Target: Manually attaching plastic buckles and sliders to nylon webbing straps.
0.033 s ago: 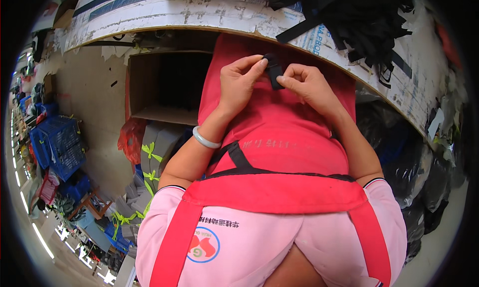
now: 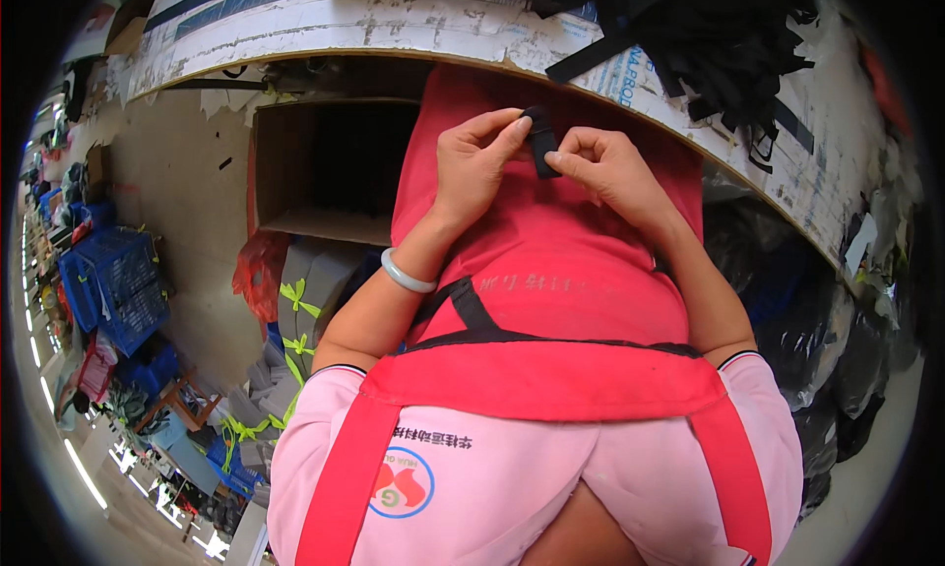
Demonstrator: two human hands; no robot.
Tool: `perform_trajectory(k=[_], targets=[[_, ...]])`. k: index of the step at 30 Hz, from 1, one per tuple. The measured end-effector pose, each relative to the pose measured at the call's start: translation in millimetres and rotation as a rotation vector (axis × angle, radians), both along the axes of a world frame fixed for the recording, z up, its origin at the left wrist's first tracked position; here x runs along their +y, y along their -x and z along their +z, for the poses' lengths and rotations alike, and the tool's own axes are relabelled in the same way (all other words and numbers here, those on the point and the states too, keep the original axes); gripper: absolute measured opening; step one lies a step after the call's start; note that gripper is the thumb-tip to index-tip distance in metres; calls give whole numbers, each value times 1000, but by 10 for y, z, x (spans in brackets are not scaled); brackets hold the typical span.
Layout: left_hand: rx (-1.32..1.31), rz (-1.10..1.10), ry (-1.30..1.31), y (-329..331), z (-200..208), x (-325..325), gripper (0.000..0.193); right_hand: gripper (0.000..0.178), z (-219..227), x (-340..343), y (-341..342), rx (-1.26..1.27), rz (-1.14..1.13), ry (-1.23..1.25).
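Observation:
A short black strap (image 2: 542,145) hangs between my two hands, in front of the red apron (image 2: 571,241) over my lap. Its upper end, which looks folded or looped, is pinched between thumb and fingers of my left hand (image 2: 476,164). Lower down, my right hand (image 2: 612,175) pinches the strap's edge from the right side. The details of the fold are too dark to make out. A pale bangle (image 2: 406,273) circles my left wrist.
The worn white table (image 2: 374,27) curves across just beyond my hands. A heap of black straps (image 2: 728,54) lies on it at right, some overhanging its edge. An open cardboard box (image 2: 325,229) stands below to the left, with blue crates (image 2: 116,281) farther off. Dark plastic bags (image 2: 802,340) fill the right.

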State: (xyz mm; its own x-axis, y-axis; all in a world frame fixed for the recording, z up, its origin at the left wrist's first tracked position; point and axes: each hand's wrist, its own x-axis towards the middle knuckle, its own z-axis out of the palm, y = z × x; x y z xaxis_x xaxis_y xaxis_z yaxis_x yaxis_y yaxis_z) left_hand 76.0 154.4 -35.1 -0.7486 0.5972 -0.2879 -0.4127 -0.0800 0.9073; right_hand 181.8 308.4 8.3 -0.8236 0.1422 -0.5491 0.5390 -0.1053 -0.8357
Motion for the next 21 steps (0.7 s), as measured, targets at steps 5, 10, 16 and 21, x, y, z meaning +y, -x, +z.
perform_trajectory(k=[5, 10, 16, 21], targets=[[142, -16, 12, -13, -17, -38, 18, 21, 7, -43, 43, -11, -72, 43], [320, -137, -66, 30, -32, -55, 13, 20, -104, -84, 15, 116, -170, 84], [117, -128, -74, -32, -60, -59, 13, 19, -199, -69, 15, 122, -187, 4], [147, -130, -96, 9, -119, -79, 13, 16, -270, -38, 46, 167, -262, 143]])
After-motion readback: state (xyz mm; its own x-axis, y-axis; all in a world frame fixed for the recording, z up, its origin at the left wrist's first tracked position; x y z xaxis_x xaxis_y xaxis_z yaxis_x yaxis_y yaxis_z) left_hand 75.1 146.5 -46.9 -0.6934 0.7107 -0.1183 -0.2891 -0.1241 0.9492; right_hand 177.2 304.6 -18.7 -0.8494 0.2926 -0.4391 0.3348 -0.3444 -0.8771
